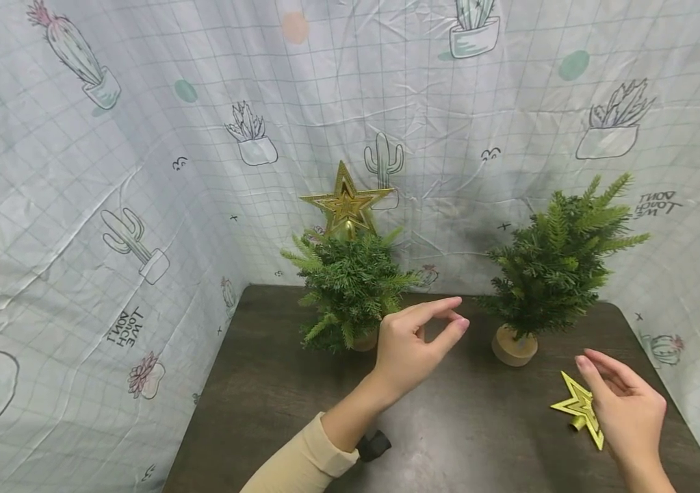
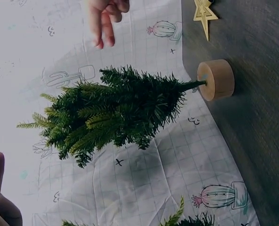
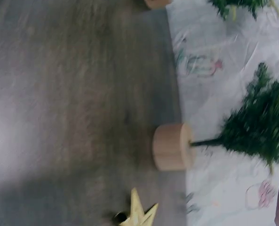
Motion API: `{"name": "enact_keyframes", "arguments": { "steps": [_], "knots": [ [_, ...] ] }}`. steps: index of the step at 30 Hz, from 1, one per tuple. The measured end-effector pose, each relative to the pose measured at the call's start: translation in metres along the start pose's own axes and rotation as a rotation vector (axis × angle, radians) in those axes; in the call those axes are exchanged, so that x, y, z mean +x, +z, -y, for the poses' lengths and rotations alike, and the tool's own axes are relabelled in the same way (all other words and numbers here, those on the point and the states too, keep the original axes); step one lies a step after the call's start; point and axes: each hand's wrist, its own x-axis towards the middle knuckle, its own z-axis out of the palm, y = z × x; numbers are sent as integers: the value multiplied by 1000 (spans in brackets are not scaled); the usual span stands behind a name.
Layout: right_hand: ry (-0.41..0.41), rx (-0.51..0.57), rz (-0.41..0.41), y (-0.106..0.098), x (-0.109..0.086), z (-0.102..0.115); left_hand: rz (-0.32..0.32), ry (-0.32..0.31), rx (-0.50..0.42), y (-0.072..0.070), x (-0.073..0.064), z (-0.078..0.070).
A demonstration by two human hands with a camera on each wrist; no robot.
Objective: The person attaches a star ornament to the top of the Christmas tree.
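1. The left hand (image 1: 414, 346) hangs in front of the left artificial fir tree (image 1: 352, 277), its thumb and index finger curved, tips apart, gripping nothing.
2. The right hand (image 1: 633, 407) is raised above the gold star topper (image 1: 579, 402), holding nothing; its fingers bend loosely, but I cannot tell whether thumb and index tips touch.
3. That topper lies on the dark table (image 1: 251, 397), near the round wooden base (image 1: 514, 348) of the right artificial fir tree (image 1: 562, 260).
4. A 2nd gold star topper (image 1: 345, 203) stands atop the left tree.
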Motion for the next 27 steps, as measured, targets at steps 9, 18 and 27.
{"name": "enact_keyframes", "arguments": {
  "steps": [9, 18, 27],
  "knots": [
    [246, -54, -29, -21, 8, -37, 37, 16, 25, 13, 3, -3],
    [376, -112, -16, -36, 16, -82, 74, 51, 90, 31, 5, -2],
    [436, -324, 48, -43, 19, -126, 105, 8, 82, 48, 11, 0]
  ]
}}
